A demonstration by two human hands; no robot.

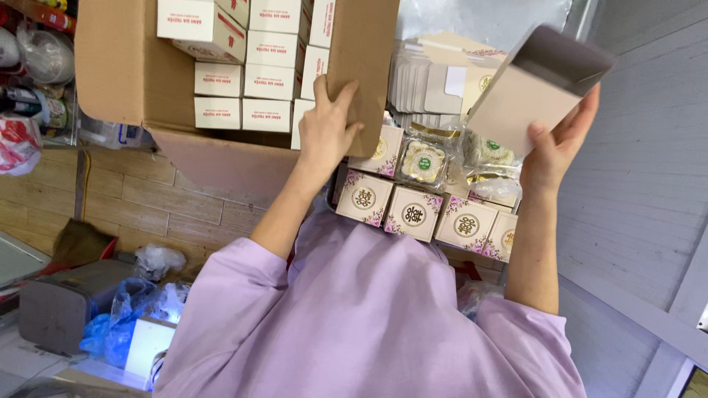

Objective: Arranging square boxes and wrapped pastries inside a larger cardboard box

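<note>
From the head camera the scene appears upside down, with the person's lilac sleeves at the bottom and both bare arms stretching up into the work. The left hand rests with its fingers spread and curled over the edge of a flap of the large cardboard carton, gripping that flap; inside the carton lie rows of small white boxes packed side by side. The right hand is closed on an open beige carton sleeve, thumb on its face and fingers behind, holding it tilted in the air with its dark open end turned up and to the right. Between the two arms, below the sleeve, stand small cream gift boxes with round emblems and purple floral corners, set touching in a row. Just behind them lie clear-wrapped round cakes, and farther back a stack of flat folded box blanks.
</note>
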